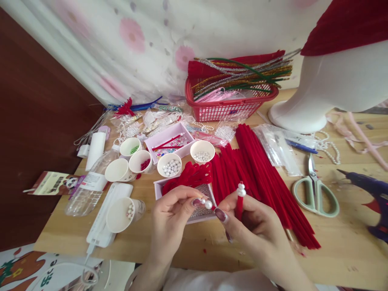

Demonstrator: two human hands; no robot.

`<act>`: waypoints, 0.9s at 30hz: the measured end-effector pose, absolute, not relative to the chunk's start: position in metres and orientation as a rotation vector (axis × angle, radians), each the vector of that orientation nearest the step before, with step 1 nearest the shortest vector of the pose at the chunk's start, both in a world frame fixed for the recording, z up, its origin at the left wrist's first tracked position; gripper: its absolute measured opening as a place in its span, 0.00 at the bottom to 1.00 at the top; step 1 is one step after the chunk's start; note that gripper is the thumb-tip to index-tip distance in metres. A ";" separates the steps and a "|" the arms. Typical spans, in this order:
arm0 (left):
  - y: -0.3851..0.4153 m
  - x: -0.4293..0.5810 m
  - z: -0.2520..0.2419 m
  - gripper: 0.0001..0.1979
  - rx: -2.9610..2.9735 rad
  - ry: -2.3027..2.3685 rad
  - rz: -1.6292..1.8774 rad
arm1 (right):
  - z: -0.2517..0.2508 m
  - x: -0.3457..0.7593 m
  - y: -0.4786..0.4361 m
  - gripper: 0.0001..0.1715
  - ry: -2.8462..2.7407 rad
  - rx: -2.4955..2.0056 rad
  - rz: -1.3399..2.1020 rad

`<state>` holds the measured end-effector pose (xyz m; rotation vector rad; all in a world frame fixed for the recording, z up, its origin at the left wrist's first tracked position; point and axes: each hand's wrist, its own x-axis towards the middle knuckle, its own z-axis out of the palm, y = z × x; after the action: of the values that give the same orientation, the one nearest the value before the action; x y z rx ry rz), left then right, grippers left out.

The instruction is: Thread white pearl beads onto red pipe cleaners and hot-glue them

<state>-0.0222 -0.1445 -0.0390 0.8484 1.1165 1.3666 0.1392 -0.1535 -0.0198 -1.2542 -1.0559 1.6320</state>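
Observation:
My left hand (171,214) is closed in a pinch on small white pearl beads (208,204) at one end of a red pipe cleaner (239,208). Closed around that pipe cleaner is my right hand (257,230), thumb and forefinger close to the pearls. The other end stands up between its fingers, topped with more pearl beads (241,190). Just behind my hands lies a lilac box (159,192) holding red fuzzy loops (189,176) and tiny pearls. Long red pipe cleaners (260,173) are bundled to the right of it.
Paper cups of beads (169,165) stand at the left, near a plastic bottle (91,186) and a white power strip (106,218). Scissors (315,186) and a blue glue gun (363,186) lie right. Behind are a red basket (227,109) and a white mannequin stand (312,93).

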 end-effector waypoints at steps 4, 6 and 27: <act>-0.141 -0.017 -0.042 0.06 0.601 0.987 1.364 | -0.031 0.139 -0.149 0.15 -1.134 -1.091 1.680; -0.140 -0.015 -0.043 0.07 0.573 0.960 1.361 | -0.034 0.139 -0.148 0.15 -1.158 -1.081 1.694; -0.139 -0.008 -0.043 0.07 0.561 0.849 1.391 | -0.028 0.129 -0.148 0.17 -1.171 -0.989 1.613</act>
<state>-0.0081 -0.1389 -0.0432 0.5611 0.8487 1.3914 0.1293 -0.1479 -0.0276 -0.9892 -1.1711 1.6127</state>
